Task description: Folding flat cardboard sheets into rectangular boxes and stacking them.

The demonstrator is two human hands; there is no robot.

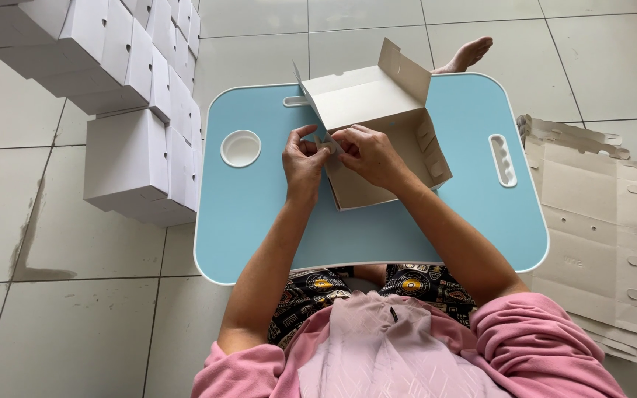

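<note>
A half-folded cardboard box (385,125), white outside and brown inside, stands on a light blue lap table (259,214). Its lid flap is raised at the far side. My left hand (302,158) and my right hand (366,153) meet at the box's near left corner. Both pinch a small flap there. The fingers hide the flap's tip.
Several finished white boxes (130,96) are stacked on the tiled floor to the left. A pile of flat unfolded box blanks (591,221) lies on the floor to the right. A round white cup recess (240,148) and a slotted handle (502,160) sit in the tabletop. A bare foot (467,55) shows beyond the table.
</note>
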